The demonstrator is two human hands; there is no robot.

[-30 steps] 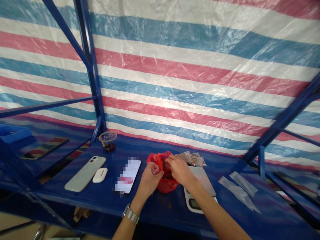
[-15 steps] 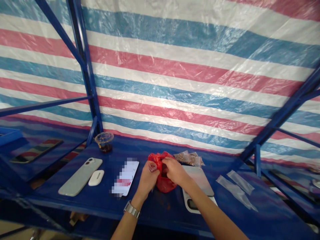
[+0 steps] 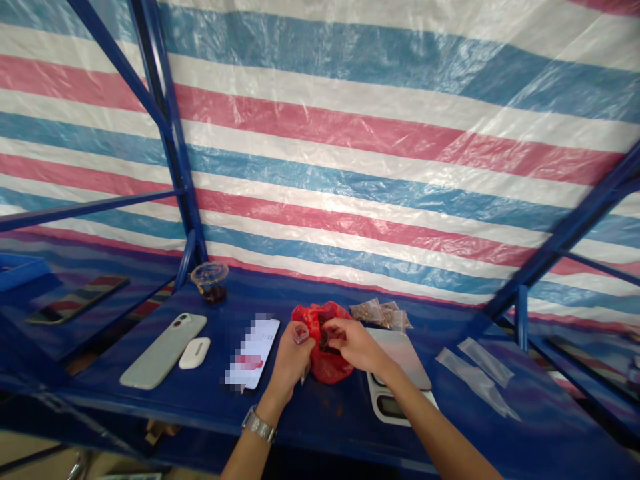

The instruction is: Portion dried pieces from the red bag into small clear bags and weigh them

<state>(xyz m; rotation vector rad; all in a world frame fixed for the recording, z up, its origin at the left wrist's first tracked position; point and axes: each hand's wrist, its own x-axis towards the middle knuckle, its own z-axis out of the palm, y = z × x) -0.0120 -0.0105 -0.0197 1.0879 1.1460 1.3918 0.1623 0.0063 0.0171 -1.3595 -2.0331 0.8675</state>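
Head view: hands point(image 3: 356, 343) partly hide dark contents point(image 3: 324, 341) inside the red bag point(image 3: 332, 371).

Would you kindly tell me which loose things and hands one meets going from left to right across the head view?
Blue tray, dark-screened phone, pale phone, white earbud case, lit phone, left hand, red bag, right hand, scale, flat clear bags.

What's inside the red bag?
Dark stuff shows through the opening of the red bag, too unclear to name. The right hand and the bag's sides cover the rest.
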